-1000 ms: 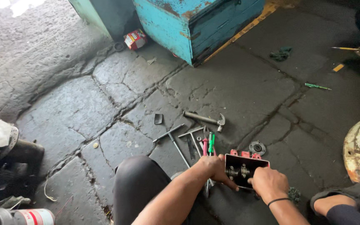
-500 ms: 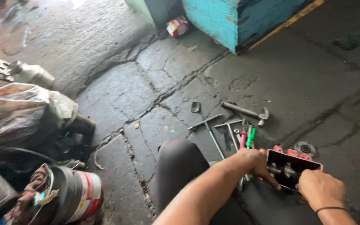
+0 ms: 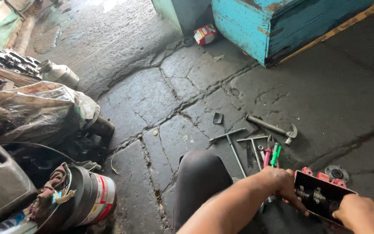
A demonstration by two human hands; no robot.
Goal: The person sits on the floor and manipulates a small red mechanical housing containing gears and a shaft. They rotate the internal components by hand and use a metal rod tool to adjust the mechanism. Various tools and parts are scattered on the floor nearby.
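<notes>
Down on the cracked stone floor [image 3: 161, 91], both hands grip a black open housing [image 3: 321, 197] with red lugs and a shaft inside, low at the right. The left hand [image 3: 282, 184] curls its fingers over the housing's near edge; the right hand [image 3: 362, 214] clamps the far corner, fingers hidden. Just beyond lie 2 T-handle wrenches [image 3: 232, 141], a green screwdriver [image 3: 275, 154] and a claw hammer [image 3: 273, 128]. A blue wooden box [image 3: 282, 26] stands further off.

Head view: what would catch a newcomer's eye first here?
Both hands, left hand and right hand, hold an open dark housing with red parts at lower right. Just beyond it, a hammer and T-handle wrenches lie on the cracked stone floor; a turquoise wooden box stands top right.
</notes>
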